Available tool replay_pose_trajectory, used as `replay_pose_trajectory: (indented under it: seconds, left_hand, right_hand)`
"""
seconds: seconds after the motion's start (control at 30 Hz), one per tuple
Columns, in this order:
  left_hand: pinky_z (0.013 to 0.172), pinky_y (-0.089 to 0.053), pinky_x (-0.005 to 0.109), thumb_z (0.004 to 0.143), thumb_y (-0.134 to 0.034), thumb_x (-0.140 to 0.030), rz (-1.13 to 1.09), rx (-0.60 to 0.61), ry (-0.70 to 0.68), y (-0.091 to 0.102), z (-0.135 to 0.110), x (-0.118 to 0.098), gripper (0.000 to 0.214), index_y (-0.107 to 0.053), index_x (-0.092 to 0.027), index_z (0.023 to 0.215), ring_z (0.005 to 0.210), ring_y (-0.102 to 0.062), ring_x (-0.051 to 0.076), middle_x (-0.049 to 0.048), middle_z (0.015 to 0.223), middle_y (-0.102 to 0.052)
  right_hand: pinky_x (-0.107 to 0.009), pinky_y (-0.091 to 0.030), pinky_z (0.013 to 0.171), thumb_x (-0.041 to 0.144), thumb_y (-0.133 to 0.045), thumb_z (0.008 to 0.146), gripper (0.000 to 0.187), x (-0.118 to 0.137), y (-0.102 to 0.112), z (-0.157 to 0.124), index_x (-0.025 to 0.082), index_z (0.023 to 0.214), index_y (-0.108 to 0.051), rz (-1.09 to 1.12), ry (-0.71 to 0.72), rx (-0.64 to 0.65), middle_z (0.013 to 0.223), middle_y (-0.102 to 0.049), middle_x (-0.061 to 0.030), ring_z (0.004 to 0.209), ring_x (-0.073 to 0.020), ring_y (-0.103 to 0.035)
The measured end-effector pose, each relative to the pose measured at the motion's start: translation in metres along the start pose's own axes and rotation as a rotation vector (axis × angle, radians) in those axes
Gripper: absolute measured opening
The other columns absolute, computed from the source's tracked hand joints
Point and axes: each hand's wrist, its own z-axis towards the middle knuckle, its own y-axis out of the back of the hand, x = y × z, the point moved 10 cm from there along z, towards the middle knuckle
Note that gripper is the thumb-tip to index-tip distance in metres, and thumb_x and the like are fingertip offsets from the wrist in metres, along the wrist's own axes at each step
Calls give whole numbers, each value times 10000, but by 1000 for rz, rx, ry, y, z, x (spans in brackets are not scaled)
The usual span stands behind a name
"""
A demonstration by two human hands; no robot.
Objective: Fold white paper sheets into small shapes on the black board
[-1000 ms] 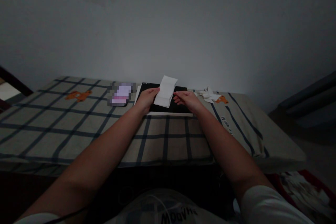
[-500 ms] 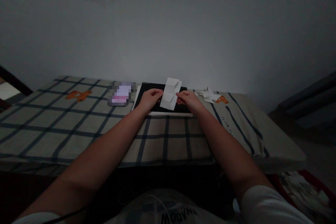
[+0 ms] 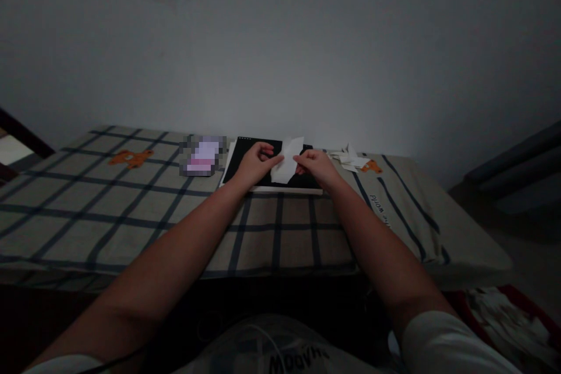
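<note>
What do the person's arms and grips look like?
Left grip and right grip: bare human hands, no gloves or watch visible. Forearms also bare. Pale short fabric sleeves, no markings visible. Thin dark cord beside the left one.

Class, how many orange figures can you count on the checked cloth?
2. One orange figure is on the left of the cloth; another is at right, beside the white paper pieces, seemingly partly covered. More could be hidden.

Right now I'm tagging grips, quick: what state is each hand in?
Left hand: thumb against the white paper, fingers partly curled; whether it grips cannot be told.
Right hand: closed, pinching the white paper.
</note>
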Motion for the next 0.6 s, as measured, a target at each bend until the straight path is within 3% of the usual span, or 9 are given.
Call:
replay_pose_trajectory:
  seconds: [0.13, 0.33, 0.47, 0.6]
  left_hand:
    - [710, -480, 276, 769, -683, -297, -52, -26, 36, 15, 5, 4, 247, -667, -139, 959, 764, -617, 154, 48, 862, -680]
    - [698, -476, 271, 715, -678, -249, -106, -82, 145, 34, 12, 19, 257, -700, -140, 946, 751, -620, 160, 45, 860, -712]
    - [630, -457, 248, 678, -669, -218, -245, -22, 221, 30, 17, 32, 255, -702, -156, 923, 682, -595, 138, 33, 826, -699]
    - [597, -444, 229, 685, -695, -232, -234, -8, 285, 30, 17, 41, 193, -699, -178, 871, 670, -585, 125, 34, 824, -692]
  right_hand:
    - [-240, -483, 579, 312, -711, 770, 230, 0, 7, 2, 184, 634, -578, -35, 9, -8, 580, -639, -3, 532, -92, -564]
    - [-221, -488, 550, 296, -727, 751, 200, -4, 30, 10, 185, 650, -594, -26, -9, -97, 586, -629, 10, 534, -88, -564]
    - [-204, -485, 524, 275, -735, 749, 188, -10, 40, 13, 178, 658, -602, 12, -33, -143, 579, -624, 16, 511, -75, -549]
    - [-195, -487, 513, 239, -713, 773, 126, -21, 40, 16, 176, 716, -620, 44, -90, -128, 582, -629, 19, 516, -77, -563]
